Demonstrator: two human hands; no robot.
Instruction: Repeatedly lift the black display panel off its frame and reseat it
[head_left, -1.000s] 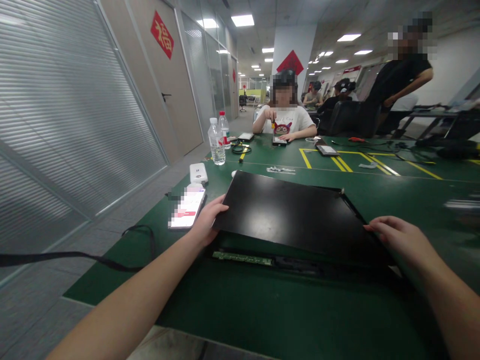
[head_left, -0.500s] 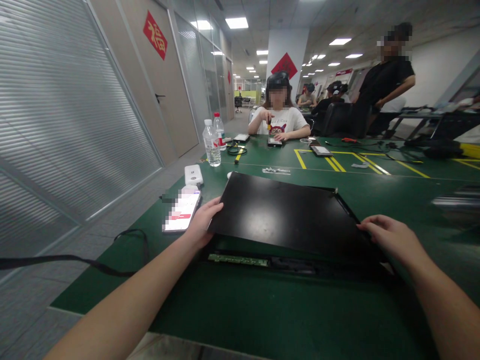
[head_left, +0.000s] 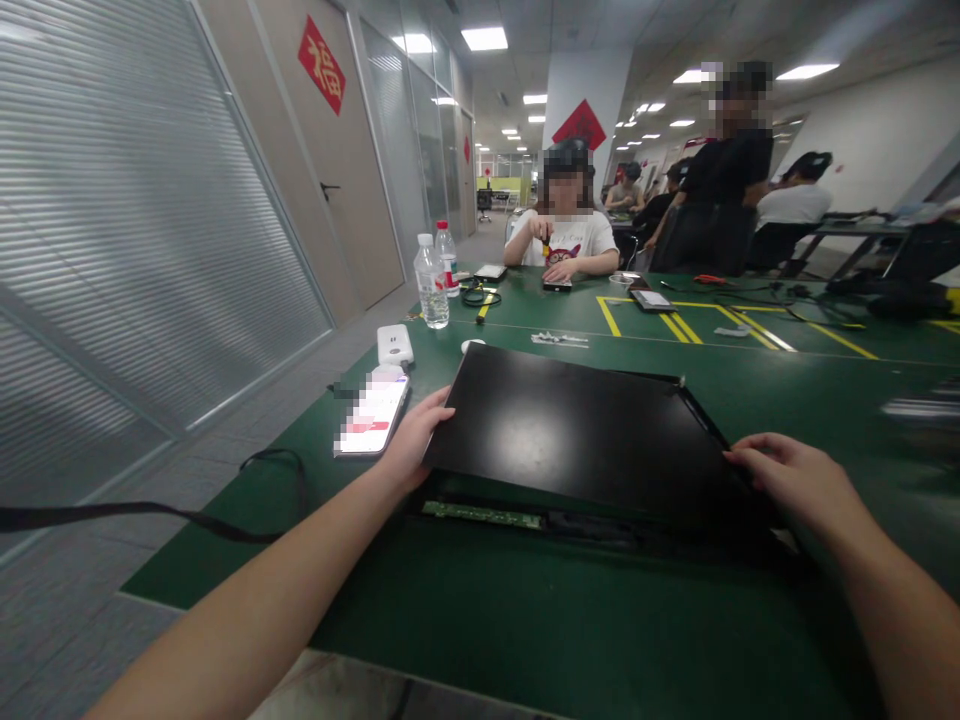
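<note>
A thin, glossy black screen panel (head_left: 555, 430) lies tilted over a black frame (head_left: 705, 415), its left side raised. My left hand (head_left: 416, 440) is closed on the panel's left edge, thumb on top and the other fingers partly hidden beneath. On the opposite side, my right hand (head_left: 795, 480) pinches the frame's right rim; whether its fingertips also hold the panel's edge I cannot tell. Below the panel's near edge a narrow green circuit board (head_left: 480, 515) shows in the frame. The panel covers most of the frame's inside.
Left of the panel lie a lit phone (head_left: 373, 415) and a white power bank (head_left: 395, 345). Two water bottles (head_left: 432, 285) stand behind. Small metal strips (head_left: 559, 340) lie beyond the panel. Across the table a person (head_left: 566, 235) works on a small device. A black strap (head_left: 150, 518) hangs at left.
The camera view has shifted slightly, so everything sits a little to the right. Both hands keep their holds on the panel and frame. A standing person in the background has moved left.
</note>
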